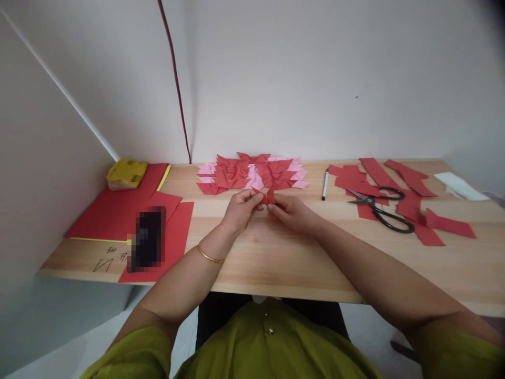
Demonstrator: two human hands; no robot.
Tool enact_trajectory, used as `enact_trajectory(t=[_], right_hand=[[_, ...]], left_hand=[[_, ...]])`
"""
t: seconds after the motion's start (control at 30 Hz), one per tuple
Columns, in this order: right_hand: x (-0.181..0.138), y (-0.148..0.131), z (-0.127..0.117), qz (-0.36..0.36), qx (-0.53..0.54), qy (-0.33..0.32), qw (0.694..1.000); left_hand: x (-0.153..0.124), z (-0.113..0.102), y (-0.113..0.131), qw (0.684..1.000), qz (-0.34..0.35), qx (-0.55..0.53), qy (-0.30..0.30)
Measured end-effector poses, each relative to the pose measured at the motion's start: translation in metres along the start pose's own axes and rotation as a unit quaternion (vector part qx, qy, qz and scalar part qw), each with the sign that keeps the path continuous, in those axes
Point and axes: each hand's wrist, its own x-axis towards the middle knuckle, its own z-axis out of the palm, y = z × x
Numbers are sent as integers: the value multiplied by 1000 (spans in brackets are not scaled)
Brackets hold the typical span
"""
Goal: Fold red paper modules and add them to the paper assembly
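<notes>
A small folded red paper piece (267, 196) is pinched between both hands over the wooden table (276, 252). My left hand (241, 209) grips its left side with closed fingers, a gold bangle on that wrist. My right hand (292, 211) pinches its right side. Just behind the hands lies a pile of folded red and pink paper pieces (252, 172), several of them overlapping near the wall.
Black scissors (381, 206) lie on red paper scraps (398, 195) at the right. A white pen (324, 184) rests beside them. Red paper sheets (118, 208), a blurred dark object (147, 239) and a yellow packet (127, 173) sit at the left. White paper (461, 186) lies far right.
</notes>
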Motion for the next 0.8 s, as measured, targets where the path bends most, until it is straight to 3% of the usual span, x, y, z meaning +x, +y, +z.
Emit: enact_trajectory(t=[0.23,0.6,0.8], right_hand=[[0,-2,0,0,-5,-5,1000],[1,-5,0,20,17,5,1000],[1,1,6,20,37,28,999]], left_hand=[[2,-2,2,998,37,-5,56],[3,0,4,995,10,-96,32],[-2,3,0,998,-45,-38,-38]])
